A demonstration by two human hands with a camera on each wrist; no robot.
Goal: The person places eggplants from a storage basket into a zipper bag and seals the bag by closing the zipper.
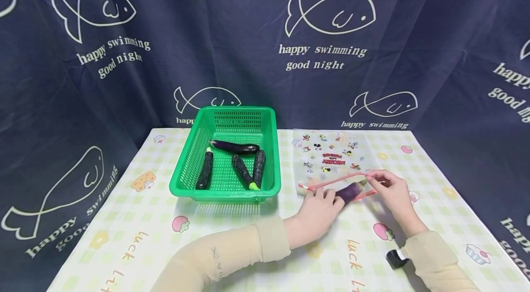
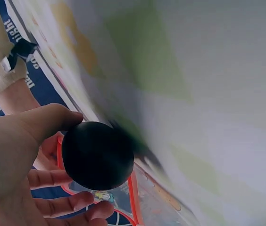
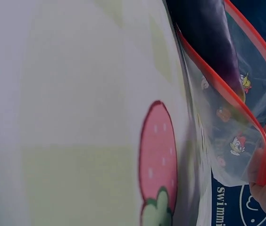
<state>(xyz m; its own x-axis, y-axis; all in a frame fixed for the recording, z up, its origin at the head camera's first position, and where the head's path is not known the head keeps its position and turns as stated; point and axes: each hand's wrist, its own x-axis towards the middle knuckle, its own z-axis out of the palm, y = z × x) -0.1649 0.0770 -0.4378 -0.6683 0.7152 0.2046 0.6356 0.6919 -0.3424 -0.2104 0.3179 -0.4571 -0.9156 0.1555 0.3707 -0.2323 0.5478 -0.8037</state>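
My left hand (image 1: 316, 216) holds a dark purple eggplant (image 1: 349, 192) between thumb and fingers, low over the table; its round end (image 2: 97, 157) faces the left wrist camera. The eggplant's stem end points into the opening of a clear zip bag (image 1: 331, 149) printed with cartoon figures and red lettering. With thumb and fingers, my right hand (image 1: 395, 193) pinches the right end of the bag's red zip rim (image 3: 260, 141). The rim is parted, one edge on each side of the eggplant. The rest of the bag lies flat on the table.
A green slotted basket (image 1: 225, 194) stands left of the bag. Inside lie a smooth eggplant (image 1: 235, 147) and several dark, rough-skinned long vegetables (image 1: 204, 171). A checked cloth (image 1: 136, 218) covers the table, and a dark fish-print curtain (image 1: 256, 39) hangs behind it.
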